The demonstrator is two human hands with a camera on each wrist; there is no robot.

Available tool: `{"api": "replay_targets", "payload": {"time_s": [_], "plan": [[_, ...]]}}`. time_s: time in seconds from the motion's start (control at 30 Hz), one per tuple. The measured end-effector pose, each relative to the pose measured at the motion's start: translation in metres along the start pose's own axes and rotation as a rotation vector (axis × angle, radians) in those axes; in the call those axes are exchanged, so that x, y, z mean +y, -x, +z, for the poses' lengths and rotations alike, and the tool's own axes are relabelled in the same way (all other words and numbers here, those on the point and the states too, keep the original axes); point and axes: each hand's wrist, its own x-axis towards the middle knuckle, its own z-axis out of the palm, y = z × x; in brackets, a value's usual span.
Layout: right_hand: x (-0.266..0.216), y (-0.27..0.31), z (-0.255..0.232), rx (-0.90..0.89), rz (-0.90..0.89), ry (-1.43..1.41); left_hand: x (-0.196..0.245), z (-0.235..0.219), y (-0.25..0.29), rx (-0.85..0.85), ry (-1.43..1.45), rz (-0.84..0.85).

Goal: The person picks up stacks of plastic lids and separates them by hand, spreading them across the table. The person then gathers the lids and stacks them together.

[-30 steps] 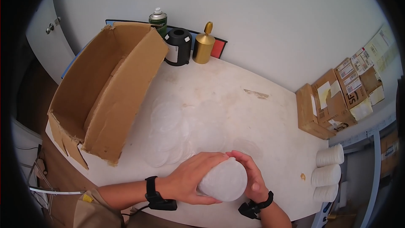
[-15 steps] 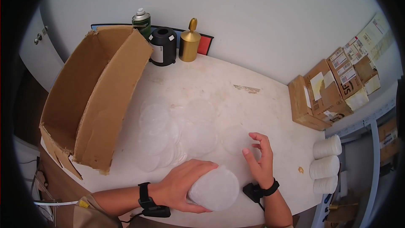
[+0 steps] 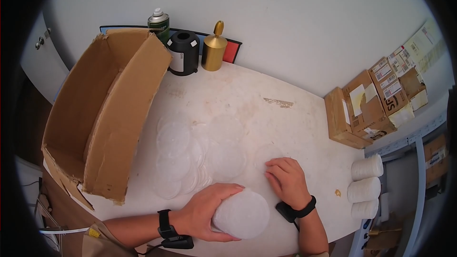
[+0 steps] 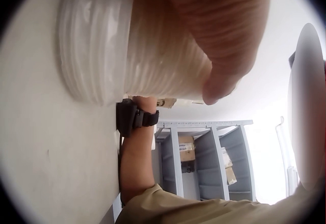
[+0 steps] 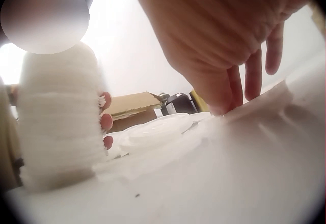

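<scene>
My left hand (image 3: pixel 202 212) curls round the side of a tall stack of thin white discs (image 3: pixel 243 213), which stands upright near the table's front edge. In the left wrist view the hand (image 4: pixel 224 30) wraps the ribbed stack (image 4: pixel 97 46). To its right, my right hand (image 3: pixel 289 183) bends down to the near edge of a single translucent disc (image 3: pixel 265 152) lying on the table. The right wrist view shows its thumb and fingertips pinching that disc (image 5: pixel 265 102), whose edge is slightly raised.
Overlapping loose discs (image 3: pixel 178 152) lie left of centre. An empty-looking cardboard box (image 3: pixel 124 128) stands at the left. At the back are a spray can (image 3: pixel 159 24), black container (image 3: pixel 183 57) and gold container (image 3: pixel 214 54). White stacks (image 3: pixel 364 191) and cartons (image 3: pixel 359 109) are right.
My right hand has left the stack, moved right, and come down with its fingers closing at the single disc. The left hand still grips the stack, which shifted slightly left in view.
</scene>
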Motion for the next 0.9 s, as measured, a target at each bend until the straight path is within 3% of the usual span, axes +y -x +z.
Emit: {"api": "replay_targets", "payload": {"time_s": [0.43,0.5,0.53,0.6,0.9], "plan": [[-0.021,-0.002,-0.008,0.007,0.006,0.023,0.003,0.0,0.0,0.02,-0.049,0.042],[-0.023,0.002,-0.008,0.191,0.225,-0.388,0.003,0.001,0.0,0.024,-0.04,0.048],[-0.022,0.006,-0.006,0.193,0.224,-0.385,0.003,0.002,0.0,0.024,-0.046,0.043],[-0.015,0.014,0.002,0.287,0.412,-0.816,0.003,0.001,0.0,0.018,-0.049,0.042],[0.009,0.015,0.014,0.325,0.645,-1.189,-0.001,0.004,0.0,0.015,-0.003,0.016]]}}
